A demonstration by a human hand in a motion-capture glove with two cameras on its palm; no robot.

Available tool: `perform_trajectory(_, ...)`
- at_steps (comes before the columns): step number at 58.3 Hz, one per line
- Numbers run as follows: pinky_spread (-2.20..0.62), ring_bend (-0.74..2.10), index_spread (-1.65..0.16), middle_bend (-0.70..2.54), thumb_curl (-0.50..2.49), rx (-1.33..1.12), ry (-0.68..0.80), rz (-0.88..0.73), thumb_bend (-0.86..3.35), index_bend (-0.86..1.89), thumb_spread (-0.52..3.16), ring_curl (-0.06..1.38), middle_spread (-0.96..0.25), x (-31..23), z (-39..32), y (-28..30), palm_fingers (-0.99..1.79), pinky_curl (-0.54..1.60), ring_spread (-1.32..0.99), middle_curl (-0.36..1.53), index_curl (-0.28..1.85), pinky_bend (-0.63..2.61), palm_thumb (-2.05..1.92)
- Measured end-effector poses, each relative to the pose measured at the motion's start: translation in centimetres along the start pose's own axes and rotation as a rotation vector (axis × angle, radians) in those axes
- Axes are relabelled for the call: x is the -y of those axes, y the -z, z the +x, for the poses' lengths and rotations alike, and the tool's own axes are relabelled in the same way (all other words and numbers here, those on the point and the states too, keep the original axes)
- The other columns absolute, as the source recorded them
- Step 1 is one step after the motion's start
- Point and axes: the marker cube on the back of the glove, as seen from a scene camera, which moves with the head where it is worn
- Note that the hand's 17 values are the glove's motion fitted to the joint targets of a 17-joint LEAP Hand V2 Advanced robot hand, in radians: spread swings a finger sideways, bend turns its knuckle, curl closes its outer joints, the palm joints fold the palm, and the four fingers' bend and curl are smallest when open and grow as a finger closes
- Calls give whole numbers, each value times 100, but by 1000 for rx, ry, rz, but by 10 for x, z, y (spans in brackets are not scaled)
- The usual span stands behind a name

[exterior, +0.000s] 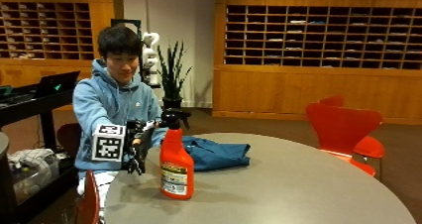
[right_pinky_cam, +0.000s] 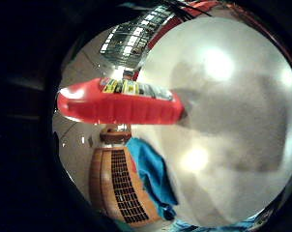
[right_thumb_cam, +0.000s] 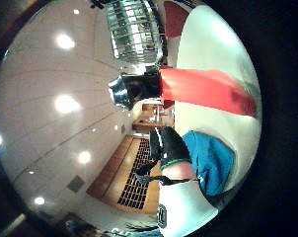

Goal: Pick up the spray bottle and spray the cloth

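Red spray bottle [exterior: 175, 169] upright on counter [exterior: 290, 184] near front edge, black trigger head on top. Blue cloth [exterior: 216, 153] crumpled just behind it. Gloved right hand [exterior: 138, 147] beside bottle neck, apart from it, grip loosely curled, holding nothing.

Risks: tall narrow bottle likely tips if knocked at top; smooth glossy plastic may slip; nozzle pointing away from cloth would wet counter instead. Cloth soft, rumpled; counter matte grey, round.

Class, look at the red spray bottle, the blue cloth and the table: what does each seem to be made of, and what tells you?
Spray bottle: probably glossy red plastic, judging by its highlights and moulded shape, with a black trigger head. Cloth: soft blue fabric, matte and crumpled into folds. Table: smooth grey top, perhaps laminate; it faintly reflects ceiling lights.
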Motion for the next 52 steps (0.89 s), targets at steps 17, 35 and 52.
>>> perform_trajectory(17, 27, 40, -21, 20, 41, 23, -50, 5, -3, 10, 96, 28, 14, 19, -12, -19, -4, 38, 18, 34, 15, 54, 68)
perform_trajectory(35, 26, 41, -21, 22, 38, 17, -47, 19, -3, 11, 95, 28, 15, 25, -9, -29, -3, 36, 17, 34, 15, 53, 66)
perform_trajectory(52, 25, 41, -20, 30, 37, 9, -47, 26, -3, 14, 95, 28, 11, 33, -22, -35, 7, 34, 16, 36, 18, 47, 66)
